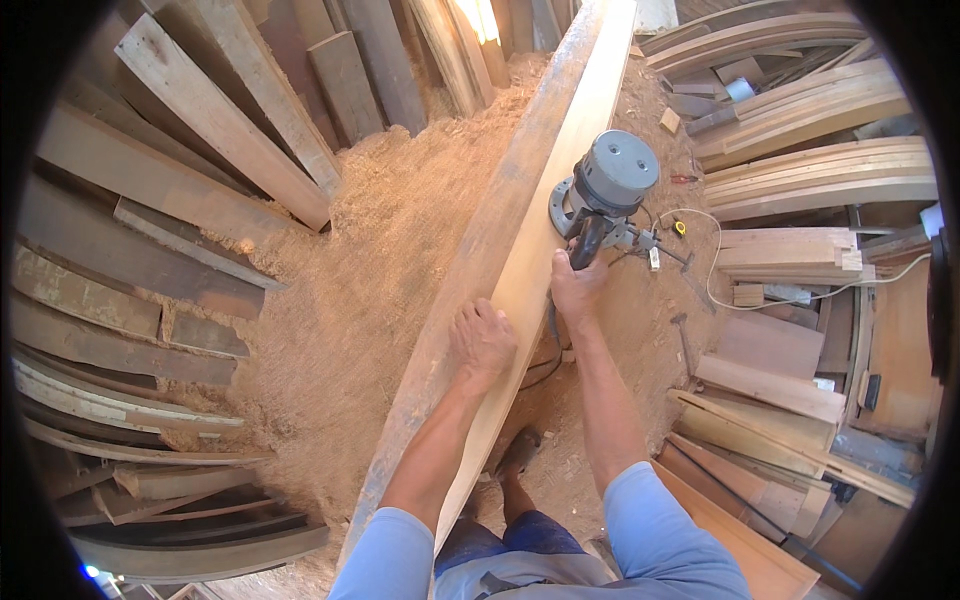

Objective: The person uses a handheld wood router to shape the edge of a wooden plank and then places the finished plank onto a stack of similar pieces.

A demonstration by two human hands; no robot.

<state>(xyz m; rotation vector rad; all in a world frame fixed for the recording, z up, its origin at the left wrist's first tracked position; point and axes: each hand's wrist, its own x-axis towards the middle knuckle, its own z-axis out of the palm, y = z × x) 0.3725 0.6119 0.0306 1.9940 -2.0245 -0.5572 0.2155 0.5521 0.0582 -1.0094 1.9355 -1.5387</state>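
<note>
A long pale wooden plank (540, 235) runs away from me along a darker, worn board (470, 270) on its left. My left hand (483, 338) rests on the two where they meet, its fingers bent against the plank's left edge. Farther along, a grey router (612, 175) sits on the plank, overhanging its right edge. My right hand (578, 287) is wrapped round the router's black side handle (588, 243). A metal guide with rods (640, 240) sticks out at the router's right. The router's bit is hidden beneath its base.
Sawdust (350, 330) covers the floor. Planks (225, 110) lean along the left; curved timber pieces (820, 180) and boards (770, 390) are stacked at the right. A white cord (712, 285), a yellow tape measure (680, 228) and a hammer (684, 340) lie right of the plank.
</note>
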